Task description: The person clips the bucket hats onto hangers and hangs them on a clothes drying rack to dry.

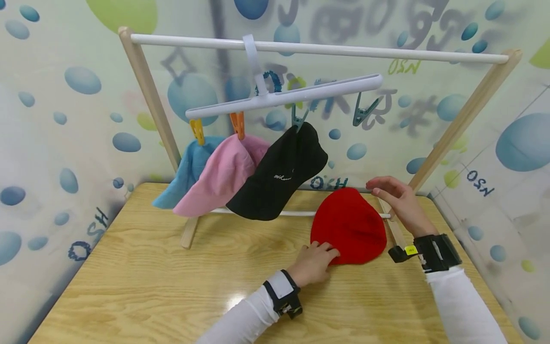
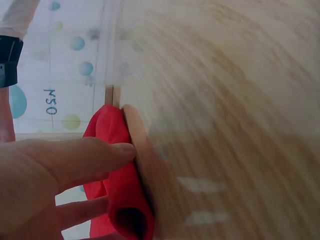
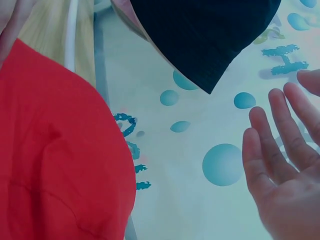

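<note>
A red bucket hat [image 1: 350, 227] is at the right part of the wooden table. My left hand [image 1: 312, 263] holds its near left edge; in the left wrist view the thumb lies over the red fabric [image 2: 112, 130] with fingers on the other side. My right hand [image 1: 397, 200] is raised beside the hat's upper right, apart from it, its fingers loosely extended in the right wrist view. Above, a teal clip [image 1: 363, 112] hangs with nothing in it from the right end of a white hanger [image 1: 283, 98].
Blue [image 1: 191, 160], pink [image 1: 227, 174] and black hats [image 1: 283, 177] hang from the hanger's yellow, orange and teal clips. The hanger hooks over a white rail [image 1: 318, 48] between wooden posts [image 1: 468, 117]. A lower white bar [image 1: 296, 213] runs behind the red hat. Patterned walls stand close behind.
</note>
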Demonstrator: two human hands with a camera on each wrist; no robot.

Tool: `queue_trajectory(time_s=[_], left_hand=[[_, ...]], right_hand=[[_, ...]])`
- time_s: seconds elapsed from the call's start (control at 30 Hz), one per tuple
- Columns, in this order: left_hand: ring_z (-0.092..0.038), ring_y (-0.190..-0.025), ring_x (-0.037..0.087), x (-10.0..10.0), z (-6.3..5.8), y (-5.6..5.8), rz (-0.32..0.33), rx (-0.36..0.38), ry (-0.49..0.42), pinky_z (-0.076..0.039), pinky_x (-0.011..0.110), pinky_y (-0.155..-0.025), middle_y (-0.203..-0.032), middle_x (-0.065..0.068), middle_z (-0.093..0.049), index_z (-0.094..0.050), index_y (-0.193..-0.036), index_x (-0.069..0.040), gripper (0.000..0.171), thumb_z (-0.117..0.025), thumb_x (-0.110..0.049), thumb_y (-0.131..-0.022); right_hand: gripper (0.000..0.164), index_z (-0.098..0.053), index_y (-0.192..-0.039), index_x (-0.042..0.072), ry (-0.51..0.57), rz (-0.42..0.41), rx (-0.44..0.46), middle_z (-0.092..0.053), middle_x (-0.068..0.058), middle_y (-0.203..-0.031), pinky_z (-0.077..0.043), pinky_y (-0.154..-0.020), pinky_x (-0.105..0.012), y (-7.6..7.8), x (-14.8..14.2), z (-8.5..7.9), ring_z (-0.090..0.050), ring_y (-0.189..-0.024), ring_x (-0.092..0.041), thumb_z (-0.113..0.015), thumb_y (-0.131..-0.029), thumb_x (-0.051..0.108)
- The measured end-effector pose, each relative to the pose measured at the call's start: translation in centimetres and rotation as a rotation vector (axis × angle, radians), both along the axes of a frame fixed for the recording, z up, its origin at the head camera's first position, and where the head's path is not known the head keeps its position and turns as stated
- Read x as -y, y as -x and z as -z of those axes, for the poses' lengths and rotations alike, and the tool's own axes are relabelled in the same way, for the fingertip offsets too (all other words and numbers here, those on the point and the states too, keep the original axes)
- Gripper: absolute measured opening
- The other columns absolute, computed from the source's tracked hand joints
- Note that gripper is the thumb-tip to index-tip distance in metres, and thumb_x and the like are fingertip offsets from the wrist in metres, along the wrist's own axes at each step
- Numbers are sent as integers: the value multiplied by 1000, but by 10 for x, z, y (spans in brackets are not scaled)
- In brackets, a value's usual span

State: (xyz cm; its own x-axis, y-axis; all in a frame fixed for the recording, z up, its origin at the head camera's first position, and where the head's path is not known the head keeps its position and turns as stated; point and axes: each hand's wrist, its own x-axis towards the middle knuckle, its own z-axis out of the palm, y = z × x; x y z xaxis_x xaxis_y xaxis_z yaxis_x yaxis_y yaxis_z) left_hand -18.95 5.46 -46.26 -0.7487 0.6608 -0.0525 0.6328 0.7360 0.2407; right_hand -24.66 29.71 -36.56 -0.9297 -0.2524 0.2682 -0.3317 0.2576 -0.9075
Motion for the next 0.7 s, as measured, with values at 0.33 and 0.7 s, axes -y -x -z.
queue_trajectory(time_s=[0.33,0.7], left_hand=[[-52,-82,19,22,-7,6,-41,-17,-1,-42,27,-60,-100,-1,-58,-65,-106,-21,29,-78,-19,-80],[-54,-89,23,22,-21,7,-115,-13,53,-49,36,-70,-98,6,-58,-67,-105,-15,30,-79,-27,-81]], right_hand=[[27,-55,-123,-4,2,-24,-27,-62,-4,-114,-44,-90,-20,1,4,-2,-56,-102,-17,-53,-100,9],[26,-54,-122,-5,-28,-25,-83,-63,-1,-113,-45,-87,-19,8,12,-12,-58,-100,-14,-52,-100,9]])
